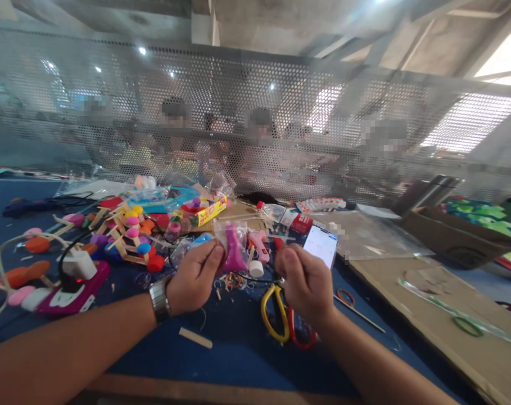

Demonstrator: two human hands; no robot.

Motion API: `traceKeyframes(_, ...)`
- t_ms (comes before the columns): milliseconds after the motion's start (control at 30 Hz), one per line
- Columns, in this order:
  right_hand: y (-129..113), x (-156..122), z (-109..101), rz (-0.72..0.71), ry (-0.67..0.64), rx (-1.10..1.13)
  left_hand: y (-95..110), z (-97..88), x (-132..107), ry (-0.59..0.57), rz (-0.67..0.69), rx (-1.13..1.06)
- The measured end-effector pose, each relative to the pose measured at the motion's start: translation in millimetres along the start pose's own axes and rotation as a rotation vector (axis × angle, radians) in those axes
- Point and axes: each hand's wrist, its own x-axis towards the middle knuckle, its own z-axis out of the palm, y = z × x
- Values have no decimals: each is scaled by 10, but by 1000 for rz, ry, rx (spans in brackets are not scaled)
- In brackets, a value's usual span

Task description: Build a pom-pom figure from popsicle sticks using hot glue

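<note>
My left hand (199, 275), with a metal-banded watch (159, 298) on the wrist, pinches the edge of a small clear plastic bag with bright magenta contents (234, 250). My right hand (303, 278) is curled closed to the right of the bag, thumb pressed on the fingers. What it grips, if anything, is hidden; a bit of red shows behind its knuckles. Just below lie scissors with yellow and red handles (275, 314), partly covered by that hand. Between the hands rest a pink glue gun (259, 246) and a white cap (256, 269).
Popsicle sticks with coloured pieces (131, 233) crowd the left, beside a purple power strip (90, 289) with a white plug and cables. A phone (320, 246), a bottle (295, 220), cardboard (419, 292) and a filled box (457, 236) lie rightward. A perforated screen (221, 84) stands behind; people sit beyond.
</note>
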Motion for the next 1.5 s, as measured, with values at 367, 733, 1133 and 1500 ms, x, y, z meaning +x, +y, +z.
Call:
traceKeyframes(367, -90, 10, 74, -148, -372, -21, 66, 72, -74, -170, -56, -228)
traceKeyframes(733, -98, -4, 83, -268, -306, -77, 51, 58, -77, -252, -11, -91)
traceKeyframes(1133, -141, -66, 158, -270, -241, -140, 95, 85, -114, -214, 68, -33)
traceKeyframes(1500, -116, 10, 68, -301, -174, -165, 13, 73, -87, -137, -73, -225)
